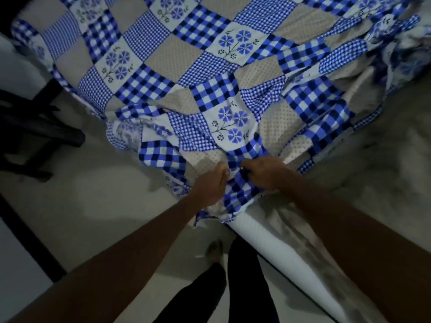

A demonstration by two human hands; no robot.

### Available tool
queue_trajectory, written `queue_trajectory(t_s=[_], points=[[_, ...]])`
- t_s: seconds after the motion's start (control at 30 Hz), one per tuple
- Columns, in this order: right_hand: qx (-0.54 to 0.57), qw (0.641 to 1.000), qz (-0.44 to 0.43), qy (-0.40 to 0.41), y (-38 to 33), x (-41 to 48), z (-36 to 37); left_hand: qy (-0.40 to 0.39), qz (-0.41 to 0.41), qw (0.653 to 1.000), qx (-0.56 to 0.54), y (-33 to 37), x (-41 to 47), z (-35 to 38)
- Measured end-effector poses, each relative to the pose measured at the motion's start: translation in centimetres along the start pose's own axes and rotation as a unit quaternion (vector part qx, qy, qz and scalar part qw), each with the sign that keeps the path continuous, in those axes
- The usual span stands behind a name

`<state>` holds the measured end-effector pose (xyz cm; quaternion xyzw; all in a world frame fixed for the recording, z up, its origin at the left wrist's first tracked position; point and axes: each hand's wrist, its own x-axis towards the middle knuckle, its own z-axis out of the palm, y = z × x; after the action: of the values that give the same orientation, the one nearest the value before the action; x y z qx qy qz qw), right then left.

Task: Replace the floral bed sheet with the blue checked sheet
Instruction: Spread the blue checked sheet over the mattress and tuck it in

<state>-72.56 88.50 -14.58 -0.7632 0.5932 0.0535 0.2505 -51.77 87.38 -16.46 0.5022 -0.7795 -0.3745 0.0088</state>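
The blue checked sheet (200, 73), a patchwork of blue gingham, beige dotted and blue flower squares, lies spread over the bed. Its near corner hangs bunched over the mattress corner (263, 231). My left hand (210, 183) grips that bunched corner from the left. My right hand (265, 172) grips the same corner from the right, fingers curled into the cloth. The two hands are nearly touching. At the right the sheet is wrinkled and folded back over a grey surface (384, 145). No separate floral sheet can be made out.
A dark chair or stand (35, 127) sits on the pale floor (105, 194) to the left of the bed. My legs in dark trousers (233, 287) and a foot (214, 250) stand at the bed's near corner. A dark frame (30, 241) runs along the lower left.
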Motion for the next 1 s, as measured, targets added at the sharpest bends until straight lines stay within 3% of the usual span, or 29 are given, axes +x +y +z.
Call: queue_trajectory(t_s=[0.13, 0.2, 0.4, 0.47, 0.57, 0.63, 0.7, 0.77, 0.8, 0.9, 0.97, 1.0], points=[[0.001, 0.982, 0.043, -0.182, 0.3, -2.9, -0.1, -0.197, -0.072, 0.972, -0.109, 4.5, -3.4, 3.6], [-0.002, 0.967, 0.036, -0.253, 0.5, -4.4, 0.2, -0.255, -0.113, 0.951, -0.136, 5.4, -5.0, 5.8], [0.083, 0.948, 0.019, -0.307, 1.4, -5.5, -1.5, -0.232, -0.202, 0.919, -0.247, 6.4, -7.3, 7.9], [0.042, 0.947, 0.005, -0.317, 1.6, -5.3, -2.4, -0.244, -0.156, 0.925, -0.245, 5.9, -7.4, 7.5], [-0.014, 0.971, -0.043, -0.234, 2.0, -4.3, -3.4, -0.158, -0.130, 0.938, -0.278, 4.4, -6.7, 5.7], [0.036, 0.991, -0.073, -0.108, 2.2, -3.2, -4.1, -0.033, -0.164, 0.911, -0.376, 4.1, -5.7, 3.5], [0.133, 0.988, -0.069, 0.033, 2.2, -1.5, -4.8, 0.090, -0.184, 0.901, -0.383, 4.3, -4.2, 1.2], [0.174, 0.977, -0.065, 0.104, 1.9, 0.6, -5.2, 0.122, -0.186, 0.929, -0.297, 3.5, -2.1, -0.2], [0.168, 0.978, -0.075, 0.100, 1.8, 1.6, -5.1, 0.093, -0.179, 0.951, -0.233, 3.0, -1.4, -0.2], [0.055, 0.992, -0.097, -0.062, 2.1, 3.1, -3.8, 0.018, -0.155, 0.988, 0.014, 2.4, -0.7, 1.7], [-0.065, 0.982, -0.100, -0.145, 3.0, 2.5, -2.5, 0.055, -0.128, 0.976, 0.170, 2.0, -1.0, 3.1], [-0.095, 0.980, -0.101, -0.140, 3.5, 1.9, -1.9, 0.081, -0.111, 0.966, 0.219, 1.9, -1.2, 3.4]])
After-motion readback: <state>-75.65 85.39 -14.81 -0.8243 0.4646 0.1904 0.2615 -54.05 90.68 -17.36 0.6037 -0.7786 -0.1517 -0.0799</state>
